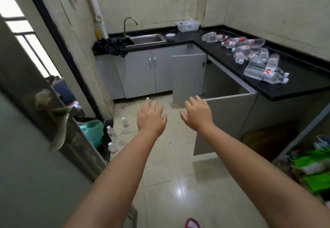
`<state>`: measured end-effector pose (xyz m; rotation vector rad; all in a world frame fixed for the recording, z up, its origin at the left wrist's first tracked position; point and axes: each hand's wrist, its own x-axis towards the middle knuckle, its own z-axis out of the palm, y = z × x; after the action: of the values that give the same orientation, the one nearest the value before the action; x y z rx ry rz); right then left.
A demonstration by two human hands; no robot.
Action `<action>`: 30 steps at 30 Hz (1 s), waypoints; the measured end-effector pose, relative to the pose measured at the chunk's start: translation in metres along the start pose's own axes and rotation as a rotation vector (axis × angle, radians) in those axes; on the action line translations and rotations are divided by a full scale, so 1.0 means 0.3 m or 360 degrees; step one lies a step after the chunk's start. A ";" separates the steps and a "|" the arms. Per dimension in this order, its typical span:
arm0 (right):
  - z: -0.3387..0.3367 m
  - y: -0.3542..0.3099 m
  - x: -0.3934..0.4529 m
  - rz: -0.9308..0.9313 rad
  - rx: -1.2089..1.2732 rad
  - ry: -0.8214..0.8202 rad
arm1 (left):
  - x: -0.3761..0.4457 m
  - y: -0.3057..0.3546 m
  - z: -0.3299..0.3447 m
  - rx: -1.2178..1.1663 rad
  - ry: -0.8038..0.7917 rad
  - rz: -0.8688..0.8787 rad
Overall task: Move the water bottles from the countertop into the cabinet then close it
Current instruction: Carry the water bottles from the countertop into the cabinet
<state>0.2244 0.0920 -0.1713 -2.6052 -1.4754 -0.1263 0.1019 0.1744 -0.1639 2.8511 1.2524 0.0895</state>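
Several clear water bottles with red-and-white labels lie on their sides on the black countertop along the right wall. Under it the grey cabinet stands open, with one door swung out at the far side and another door swung out nearer me. The cabinet's dark inside shows no bottles from here. My left hand and my right hand are stretched out over the floor with fingers spread, holding nothing. My right hand is just in front of the near door's top corner.
A steel sink with a tap, a white bowl and a white basket sit at the back. Three bottles stand on the tiled floor at the left beside a green bag. A door with a handle is close on my left.
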 end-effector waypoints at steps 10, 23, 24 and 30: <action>0.243 0.063 0.633 -0.0102 0.0036 -0.0190 | 0.641 -0.073 0.121 -0.0019 -0.0228 -0.0167; 0.481 0.211 1.440 0.0409 0.0023 -0.0189 | 1.637 -0.220 0.248 0.0023 -0.0302 0.0246; 0.489 0.246 1.485 0.0467 0.0039 -0.0152 | 1.714 -0.193 0.249 0.0006 -0.0300 0.0303; 0.484 0.530 1.658 0.0912 -0.0079 0.0033 | 2.102 0.098 0.272 -0.0030 -0.0302 0.0777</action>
<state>0.6168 0.4561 -0.2562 -2.9318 -0.6759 -0.1223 0.5544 0.6189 -0.2175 2.9913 0.5050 -0.1556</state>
